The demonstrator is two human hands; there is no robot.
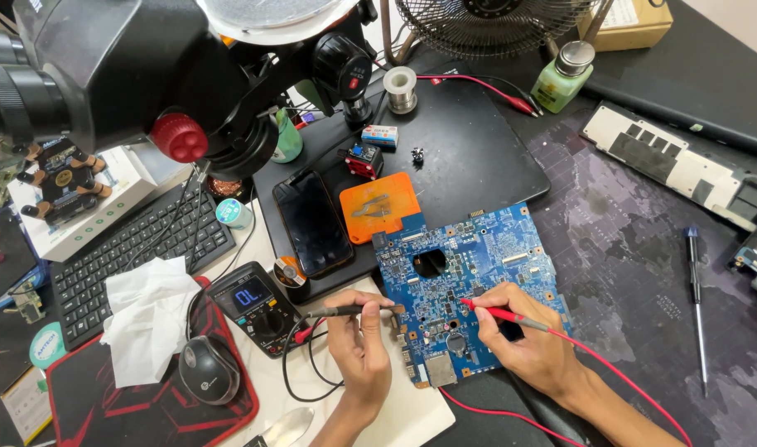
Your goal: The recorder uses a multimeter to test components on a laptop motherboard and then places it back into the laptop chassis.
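Note:
A blue circuit board [494,257] lies flat in front of me, partly on a black mat. My left hand [360,343] holds a black test probe [345,311] whose tip rests at the board's left edge. My right hand [523,335] grips a red test probe [499,313], tip down on the board's lower middle. Both leads run to a black multimeter [258,306] with a lit screen, lying left of my left hand.
A microscope head [122,66] hangs over the upper left. Around it are a phone [312,222], orange pad [378,207], solder spool [400,87], green bottle [562,79], keyboard [134,248], mouse [206,370], tissue [151,319], a screwdriver [696,298] at right and a fan [494,21].

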